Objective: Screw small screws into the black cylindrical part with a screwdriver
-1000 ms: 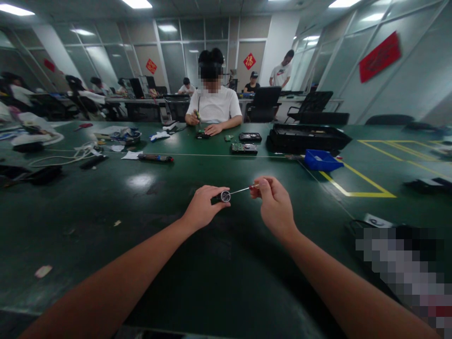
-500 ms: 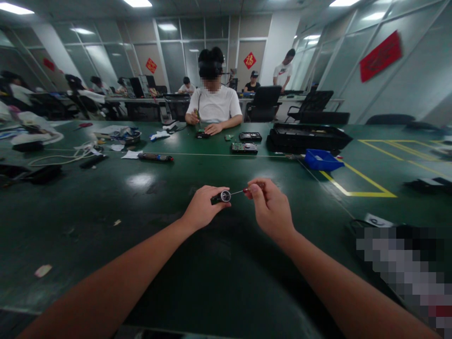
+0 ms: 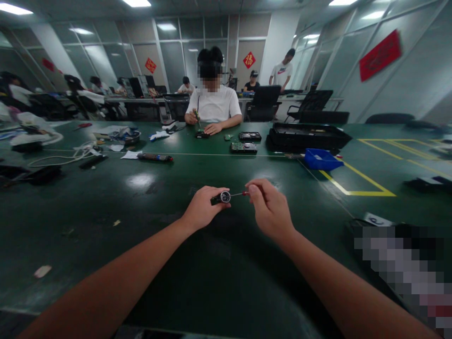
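Above the middle of the green table, my left hand (image 3: 200,209) is closed around a small dark cylindrical part with a round silvery rim (image 3: 225,197). The rim's open end faces me, between thumb and fingers. To its right, my right hand (image 3: 271,205) pinches a thin screwdriver (image 3: 244,193) with a red section near the fingertips. Its metal shaft points left and reaches the rim of the part; whether the tip is inside or just against it, I cannot tell. Most of the handle is hidden by my fingers.
Across the table (image 3: 169,259), a person in a white shirt (image 3: 214,106) works with a screwdriver on a small device. Hard drives (image 3: 243,148), a black case (image 3: 307,136) and a blue bin (image 3: 322,159) lie beyond my right hand. A brown tool (image 3: 155,157) and cables (image 3: 76,155) are left.
The screwdriver lies more level than before, and less of its handle shows above my right fingers. My left hand and the cylindrical part have barely moved.
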Available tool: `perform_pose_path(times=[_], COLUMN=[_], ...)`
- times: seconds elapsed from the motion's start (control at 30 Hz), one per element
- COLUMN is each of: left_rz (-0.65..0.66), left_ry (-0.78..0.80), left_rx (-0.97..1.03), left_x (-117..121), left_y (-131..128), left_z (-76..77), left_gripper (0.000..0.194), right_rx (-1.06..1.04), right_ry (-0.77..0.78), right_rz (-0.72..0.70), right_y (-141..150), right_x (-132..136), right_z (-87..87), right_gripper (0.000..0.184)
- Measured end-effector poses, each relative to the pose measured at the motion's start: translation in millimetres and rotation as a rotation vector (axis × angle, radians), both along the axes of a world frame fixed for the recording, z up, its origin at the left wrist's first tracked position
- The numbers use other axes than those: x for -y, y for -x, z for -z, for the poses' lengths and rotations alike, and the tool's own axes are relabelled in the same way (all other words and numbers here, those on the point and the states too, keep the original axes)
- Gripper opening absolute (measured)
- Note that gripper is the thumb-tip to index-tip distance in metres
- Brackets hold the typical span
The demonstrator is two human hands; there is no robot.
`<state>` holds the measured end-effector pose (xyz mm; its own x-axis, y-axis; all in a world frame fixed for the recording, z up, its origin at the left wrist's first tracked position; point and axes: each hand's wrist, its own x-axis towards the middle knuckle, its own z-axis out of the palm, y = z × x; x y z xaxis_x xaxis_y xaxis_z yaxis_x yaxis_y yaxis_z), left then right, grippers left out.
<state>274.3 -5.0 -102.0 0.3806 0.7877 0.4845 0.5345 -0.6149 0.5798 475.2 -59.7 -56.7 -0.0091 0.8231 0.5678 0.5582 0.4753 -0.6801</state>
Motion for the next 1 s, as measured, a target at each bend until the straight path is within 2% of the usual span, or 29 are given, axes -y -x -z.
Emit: perform_pose_path(times=[0.2, 0.3, 0.37, 0.43, 0.63, 0.87, 1.0], left_rz=[0.023, 0.025, 0.0, -0.009, -0.019, -0.023, -0.01], left_ry=[-0.045, -0.079, -0.07, -0.054, -0.031, -0.013, -0.009], left_rx=[0.017, -0.015, -0.043, -0.06, -0.07, -0.069, -0.06], left_x=[-1, -3, -4, -4, -2, -1, 0], left_y=[0, 1, 2, 2, 0, -1, 0], left_z=[-1.9, -1.1, -0.7, -0.8, -2.9, -2.8, -2.5], left_gripper=[0.042, 0.042, 0.041, 0.041, 0.042, 0.041, 0.041], right_rx=[-0.654, -0.799, -0.751, -0.645, -0.31, -0.182, 0.006], right_ry=[0.205, 0.337, 0.319, 0.237, 0.101, 0.048, 0.01], right_rz=[-0.063, -0.078, -0.023, 0.028, 0.055, 0.052, 0.148], right_y=[-3, -7, -10, -10, -4, -1, -1], right_x=[-24, -32, -33, -31, -18, -10, -6], right_z=[16.0, 21.7, 21.8, 19.6, 11.2, 6.3, 0.6], right_gripper=[0.023, 0.024, 0.024, 0.023, 0.024, 0.023, 0.026])
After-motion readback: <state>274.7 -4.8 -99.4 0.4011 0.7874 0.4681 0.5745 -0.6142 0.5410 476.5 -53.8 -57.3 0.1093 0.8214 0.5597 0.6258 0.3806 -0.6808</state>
